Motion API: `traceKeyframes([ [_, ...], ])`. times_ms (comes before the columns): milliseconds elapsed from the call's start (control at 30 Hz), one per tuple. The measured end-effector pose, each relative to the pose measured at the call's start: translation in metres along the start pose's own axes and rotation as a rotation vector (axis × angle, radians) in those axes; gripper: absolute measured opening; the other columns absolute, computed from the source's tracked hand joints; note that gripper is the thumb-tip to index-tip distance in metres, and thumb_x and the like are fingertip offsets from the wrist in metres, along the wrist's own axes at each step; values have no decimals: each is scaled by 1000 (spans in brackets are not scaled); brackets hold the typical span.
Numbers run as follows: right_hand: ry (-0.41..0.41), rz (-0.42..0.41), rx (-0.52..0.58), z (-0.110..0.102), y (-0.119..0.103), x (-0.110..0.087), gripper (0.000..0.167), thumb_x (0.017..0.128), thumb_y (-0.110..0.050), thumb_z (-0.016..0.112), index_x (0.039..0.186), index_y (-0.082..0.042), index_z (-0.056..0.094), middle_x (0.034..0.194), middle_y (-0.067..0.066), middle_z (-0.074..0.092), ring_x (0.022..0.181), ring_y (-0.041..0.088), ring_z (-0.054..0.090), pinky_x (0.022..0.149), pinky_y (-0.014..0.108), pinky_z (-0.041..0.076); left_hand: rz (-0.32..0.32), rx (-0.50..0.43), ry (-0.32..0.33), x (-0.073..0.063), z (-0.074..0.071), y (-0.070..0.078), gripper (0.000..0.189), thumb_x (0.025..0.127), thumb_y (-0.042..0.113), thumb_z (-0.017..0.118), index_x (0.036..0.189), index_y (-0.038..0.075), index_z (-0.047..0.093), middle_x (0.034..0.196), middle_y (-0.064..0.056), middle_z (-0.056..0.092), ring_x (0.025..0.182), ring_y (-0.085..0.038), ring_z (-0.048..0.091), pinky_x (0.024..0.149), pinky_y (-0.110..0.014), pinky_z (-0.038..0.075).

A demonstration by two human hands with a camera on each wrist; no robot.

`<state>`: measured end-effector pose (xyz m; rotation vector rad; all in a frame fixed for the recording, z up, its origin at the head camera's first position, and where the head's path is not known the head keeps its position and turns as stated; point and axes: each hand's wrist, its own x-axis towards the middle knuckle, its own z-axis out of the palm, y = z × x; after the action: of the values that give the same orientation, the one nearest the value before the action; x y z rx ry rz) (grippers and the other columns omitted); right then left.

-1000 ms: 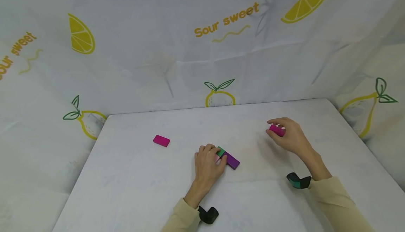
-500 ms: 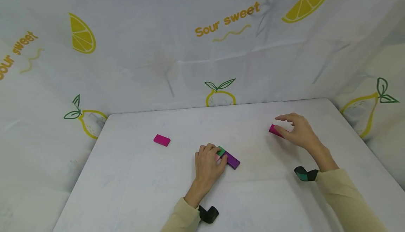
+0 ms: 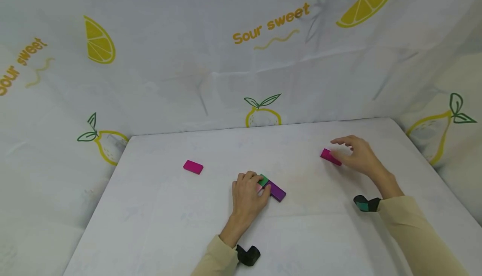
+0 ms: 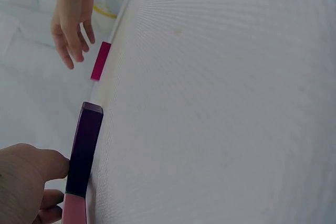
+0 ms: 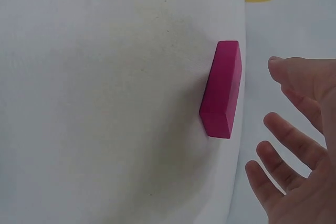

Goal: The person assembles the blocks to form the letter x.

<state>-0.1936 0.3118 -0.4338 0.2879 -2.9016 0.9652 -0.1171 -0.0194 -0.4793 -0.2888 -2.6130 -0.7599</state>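
Note:
My left hand rests over a small cluster of blocks at the table's middle, its fingers and thumb curled round them. A purple block sticks out to the right, beside a green block; the left wrist view shows a pink block end to end with the purple one, the thumb against the purple side. The fingers partly cover the cluster. Toward the back right, a magenta block lies on the table. Over it hovers my right hand, fingers spread and apart from the block in the right wrist view.
A second magenta block lies at the left of the white table. Behind the table hangs a white cloth printed with lemons and lettering. A dark wrist device sits by the left sleeve, another by the right.
My right hand has let go of the magenta block, set it down on the table and drawn back to the right. The left hand has stayed on its cluster.

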Motion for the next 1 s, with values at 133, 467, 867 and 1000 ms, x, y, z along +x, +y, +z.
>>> traceKeyframes([
  [133,-39,15,-1,6,2,3,41,93,-18,72,128,3,65,131,33,58,118,53,52,95,69,47,-1,1,-2,0,0,0,22,82,29,81,96,12,81,98,-1,75,90,-21,62,71,-28,38],
  [467,-86,36,-9,13,5,7,46,91,-20,75,129,3,65,130,33,58,116,52,53,93,66,50,-6,3,-4,0,1,-1,22,82,29,81,96,12,81,97,-1,75,89,-20,61,71,-27,38],
  [867,-104,51,-27,18,10,8,48,90,-22,77,129,4,65,124,32,61,111,47,58,91,62,53,-1,3,-3,0,1,-1,23,82,29,82,96,12,81,97,-1,75,89,-21,62,70,-25,37],
  [1000,-104,34,-32,19,12,9,48,88,-21,78,126,6,66,119,32,62,106,46,60,88,60,54,5,0,3,0,0,-1,22,82,29,82,96,11,81,96,-1,75,88,-21,62,69,-25,37],
])
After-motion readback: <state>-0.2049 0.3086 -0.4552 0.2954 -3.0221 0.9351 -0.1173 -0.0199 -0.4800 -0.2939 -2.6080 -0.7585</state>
